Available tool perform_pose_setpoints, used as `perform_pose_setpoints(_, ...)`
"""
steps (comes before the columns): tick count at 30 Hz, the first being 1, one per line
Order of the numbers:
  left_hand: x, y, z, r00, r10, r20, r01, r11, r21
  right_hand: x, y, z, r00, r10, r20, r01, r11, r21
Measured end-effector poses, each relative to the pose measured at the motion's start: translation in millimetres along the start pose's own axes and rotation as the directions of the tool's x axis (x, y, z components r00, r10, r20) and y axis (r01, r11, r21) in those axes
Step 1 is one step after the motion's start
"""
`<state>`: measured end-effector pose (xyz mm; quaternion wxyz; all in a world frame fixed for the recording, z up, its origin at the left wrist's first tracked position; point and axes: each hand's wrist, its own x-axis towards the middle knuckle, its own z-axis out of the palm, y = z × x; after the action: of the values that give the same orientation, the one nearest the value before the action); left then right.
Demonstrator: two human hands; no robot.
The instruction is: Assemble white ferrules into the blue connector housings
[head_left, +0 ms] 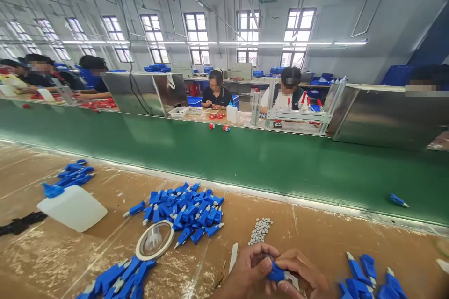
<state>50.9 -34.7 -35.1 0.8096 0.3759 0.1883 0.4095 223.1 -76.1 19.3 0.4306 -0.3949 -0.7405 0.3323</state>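
Both hands meet low in the view, right of centre, over the brown work table. Between the thumb and fingers of my left hand (250, 271) is a blue plastic piece (276, 272) with a pale tip. My right hand (303, 273) closes on the other end of that same piece, its fingers partly hiding the pale part. Just beyond the hands lies a small heap of grey pellet-like parts (260, 231). A flat white strip (233, 257) rests beside my left hand. More blue pieces with pale tips (372, 278) lie to the right of my right hand.
A large pile of blue pieces (189, 208) sits left of the hands, near a roll of tape (141, 247). Farther left lies a white bottle (75, 208) with a blue cap. A green conveyor belt (210, 154) runs across; co-workers sit beyond it.
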Motion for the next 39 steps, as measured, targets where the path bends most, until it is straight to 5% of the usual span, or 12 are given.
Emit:
perform_pose_setpoints(5,-9,13,8.5,0.999,-0.032,-0.028,0.035,0.994,0.107,-12,0,12,0.975,0.131,-0.178,-0.085,0.966,0.245)
perform_pose_setpoints(11,-14,29,11.6,0.997,-0.07,-0.044,0.08,0.949,0.306,-18,-7,17,0.847,0.449,-0.284,-0.278,0.83,0.483)
perform_pose_setpoints(13,-12,29,9.0,0.993,-0.109,-0.046,0.117,0.969,0.216,-18,-12,11,0.843,0.49,-0.221,-0.357,0.818,0.452)
perform_pose_setpoints(16,-9,29,6.5,0.987,-0.13,-0.093,0.133,0.991,0.022,-18,-18,5,0.861,0.506,0.056,-0.504,0.833,0.226)
perform_pose_setpoints(20,-6,33,4.8,0.978,-0.089,-0.187,0.066,0.99,-0.126,-20,-16,17,0.793,0.525,0.309,-0.558,0.83,0.024)
perform_pose_setpoints(30,-2,37,0.6,0.971,-0.148,-0.189,0.091,0.954,-0.285,-22,-4,40,0.835,0.371,0.406,-0.423,0.905,0.043)
perform_pose_setpoints(35,-5,40,5.1,0.971,-0.163,-0.177,0.11,0.954,-0.278,-21,-7,43,0.862,0.32,0.393,-0.38,0.921,0.084)
perform_pose_setpoints(39,-1,46,0.4,0.96,-0.087,-0.266,0.034,0.98,-0.198,-23,-5,40,0.854,0.365,0.37,-0.415,0.908,0.063)
